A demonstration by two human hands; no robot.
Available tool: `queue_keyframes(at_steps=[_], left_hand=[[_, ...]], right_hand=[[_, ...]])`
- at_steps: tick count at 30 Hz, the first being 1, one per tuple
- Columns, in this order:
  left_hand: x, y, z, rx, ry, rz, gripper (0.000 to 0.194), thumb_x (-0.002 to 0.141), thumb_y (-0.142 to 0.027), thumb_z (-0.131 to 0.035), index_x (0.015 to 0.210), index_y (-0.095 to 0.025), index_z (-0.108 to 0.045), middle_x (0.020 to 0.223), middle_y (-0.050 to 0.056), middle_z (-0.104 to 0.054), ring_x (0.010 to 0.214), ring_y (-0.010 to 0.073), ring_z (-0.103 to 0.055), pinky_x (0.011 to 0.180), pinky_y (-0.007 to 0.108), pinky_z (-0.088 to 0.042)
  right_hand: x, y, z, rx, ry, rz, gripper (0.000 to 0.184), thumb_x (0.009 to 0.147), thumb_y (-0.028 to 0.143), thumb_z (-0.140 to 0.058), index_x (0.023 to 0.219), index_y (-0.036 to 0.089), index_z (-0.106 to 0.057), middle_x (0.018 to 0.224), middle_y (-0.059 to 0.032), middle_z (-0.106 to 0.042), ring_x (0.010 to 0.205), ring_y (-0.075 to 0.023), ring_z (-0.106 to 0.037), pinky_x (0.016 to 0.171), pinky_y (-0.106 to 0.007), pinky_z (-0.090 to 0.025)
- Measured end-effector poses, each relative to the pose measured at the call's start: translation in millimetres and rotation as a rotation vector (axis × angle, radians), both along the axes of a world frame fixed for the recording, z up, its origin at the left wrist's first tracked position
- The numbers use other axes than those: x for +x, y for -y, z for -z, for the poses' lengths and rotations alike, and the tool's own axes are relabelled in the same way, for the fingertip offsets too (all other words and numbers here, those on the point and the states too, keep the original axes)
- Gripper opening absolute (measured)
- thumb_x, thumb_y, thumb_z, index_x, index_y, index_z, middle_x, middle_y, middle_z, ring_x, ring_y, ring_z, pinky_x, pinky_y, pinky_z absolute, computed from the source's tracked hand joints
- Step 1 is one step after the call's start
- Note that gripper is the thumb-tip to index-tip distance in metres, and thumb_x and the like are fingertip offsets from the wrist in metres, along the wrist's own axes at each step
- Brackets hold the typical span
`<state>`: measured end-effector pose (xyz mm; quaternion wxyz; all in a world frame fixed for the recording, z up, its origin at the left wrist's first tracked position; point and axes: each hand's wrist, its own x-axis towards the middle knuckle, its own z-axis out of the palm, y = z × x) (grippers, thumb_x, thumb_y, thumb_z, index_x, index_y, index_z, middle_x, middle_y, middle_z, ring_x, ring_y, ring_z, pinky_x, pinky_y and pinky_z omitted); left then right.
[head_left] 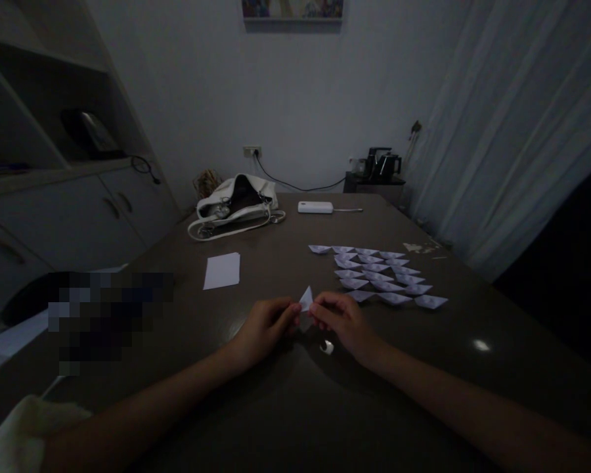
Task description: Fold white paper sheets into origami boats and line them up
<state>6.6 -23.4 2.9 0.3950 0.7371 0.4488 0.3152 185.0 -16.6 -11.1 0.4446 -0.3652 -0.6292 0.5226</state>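
Observation:
A small piece of folded white paper point(306, 299) is held over the near middle of the table, its pointed tip upward. My left hand point(268, 326) pinches its left side between thumb and fingers. On the other side my right hand point(343, 323) grips the right edge in the same way. The fingers hide the paper's lower part. Just beyond my right hand, several folded paper boats point(383, 286) stand in rough rows. A stack of white paper sheets point(221, 270) lies flat on the table, farther off to the left of my left hand.
On the brown table point(276, 407), a white handbag point(234, 207) lies at the far left, and a white power bank point(315, 207) with a short cable is at the back. Paper scraps point(418, 248) are near the right edge. A black kettle point(387, 165) stands beyond the table.

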Motion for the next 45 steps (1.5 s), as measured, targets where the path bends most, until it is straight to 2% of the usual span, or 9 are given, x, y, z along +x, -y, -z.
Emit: queue_keyframes(at_steps=[4, 8, 12, 15, 17, 20, 29, 38, 45], left_hand=[[-0.2, 2.2, -2.4, 0.005, 0.031, -0.005, 0.037, 0.090, -0.041, -0.042, 0.066, -0.015, -0.054, 0.058, -0.001, -0.050, 0.055, 0.0118, -0.047, 0.052, 0.022, -0.036], [0.5, 1.1, -2.0, -0.120, 0.166, 0.003, 0.039, 0.089, -0.044, -0.044, 0.067, -0.013, -0.055, 0.057, -0.002, -0.050, 0.055, 0.0109, -0.047, 0.053, 0.022, -0.036], [0.3, -3.9, 2.1, -0.230, 0.451, -0.022, 0.029, 0.081, -0.041, -0.062, 0.090, -0.014, -0.062, 0.072, 0.000, -0.060, 0.064, 0.0117, -0.055, 0.061, 0.023, -0.043], [0.3, -6.5, 5.8, -0.356, 0.636, -0.001, 0.041, 0.075, -0.036, -0.071, 0.110, -0.016, -0.061, 0.086, 0.003, -0.065, 0.074, 0.0144, -0.061, 0.070, 0.027, -0.047], [0.5, -6.8, 8.2, -0.426, 0.695, 0.051, 0.042, 0.075, -0.035, -0.072, 0.111, -0.016, -0.063, 0.085, 0.004, -0.067, 0.074, 0.0151, -0.063, 0.073, 0.028, -0.048], [0.5, -6.6, 11.8, -0.444, 0.704, 0.107, 0.037, 0.074, -0.035, -0.074, 0.105, -0.015, -0.067, 0.080, 0.005, -0.069, 0.072, 0.0148, -0.064, 0.075, 0.029, -0.049], [-0.2, -8.2, 10.6, -0.387, 0.600, 0.057, 0.031, 0.070, -0.028, -0.077, 0.097, -0.014, -0.069, 0.076, 0.004, -0.072, 0.071, 0.0153, -0.066, 0.072, 0.028, -0.050], [-0.2, -8.2, 12.8, -0.442, 0.605, -0.047, 0.036, 0.065, -0.028, -0.080, 0.096, -0.013, -0.070, 0.075, 0.004, -0.073, 0.068, 0.0143, -0.067, 0.070, 0.026, -0.052], [-0.3, -8.6, 12.9, -0.424, 0.546, -0.009, 0.035, 0.068, -0.030, -0.077, 0.098, -0.014, -0.071, 0.075, 0.005, -0.073, 0.068, 0.0139, -0.066, 0.071, 0.026, -0.051]], right_hand=[[-0.1, 0.9, -1.5, -0.002, -0.016, -0.013, 0.023, 0.079, 0.036, -0.060, 0.065, 0.018, -0.058, 0.059, 0.0029, -0.052, 0.052, -0.0097, -0.046, 0.051, -0.022, -0.036], [0.6, 0.2, -1.4, -0.032, -0.029, -0.050, 0.024, 0.080, 0.037, -0.060, 0.067, 0.018, -0.057, 0.059, 0.0029, -0.052, 0.052, -0.0091, -0.046, 0.050, -0.022, -0.036], [0.0, 2.1, -1.0, -0.081, -0.070, -0.137, 0.027, 0.082, 0.041, -0.060, 0.069, 0.017, -0.056, 0.062, 0.0030, -0.052, 0.053, -0.0086, -0.047, 0.051, -0.021, -0.038], [-1.3, 3.2, -0.3, -0.082, -0.067, -0.166, 0.031, 0.082, 0.045, -0.059, 0.071, 0.017, -0.056, 0.064, 0.0024, -0.053, 0.053, -0.0085, -0.048, 0.052, -0.022, -0.039], [-2.0, 2.2, 1.2, -0.078, -0.057, -0.167, 0.032, 0.082, 0.047, -0.059, 0.073, 0.016, -0.057, 0.065, 0.0019, -0.054, 0.053, -0.0085, -0.048, 0.052, -0.022, -0.039], [-2.7, -0.5, 5.2, -0.077, -0.034, -0.156, 0.034, 0.081, 0.049, -0.060, 0.077, 0.015, -0.059, 0.065, 0.0014, -0.055, 0.052, -0.0084, -0.049, 0.050, -0.022, -0.039], [-3.2, -3.2, 14.7, -0.017, -0.031, 0.048, 0.025, 0.076, 0.036, -0.068, 0.085, 0.019, -0.054, 0.071, 0.0011, -0.060, 0.055, -0.0101, -0.055, 0.049, -0.021, -0.042], [-3.9, 0.4, 13.8, 0.038, -0.022, -0.012, 0.021, 0.074, 0.031, -0.071, 0.088, 0.019, -0.061, 0.084, -0.0035, -0.068, 0.073, -0.0148, -0.064, 0.067, -0.028, -0.050], [-3.0, 2.5, 10.5, 0.072, 0.052, 0.031, 0.021, 0.072, 0.029, -0.073, 0.085, 0.017, -0.061, 0.081, -0.0044, -0.068, 0.071, -0.0154, -0.064, 0.065, -0.028, -0.049]])
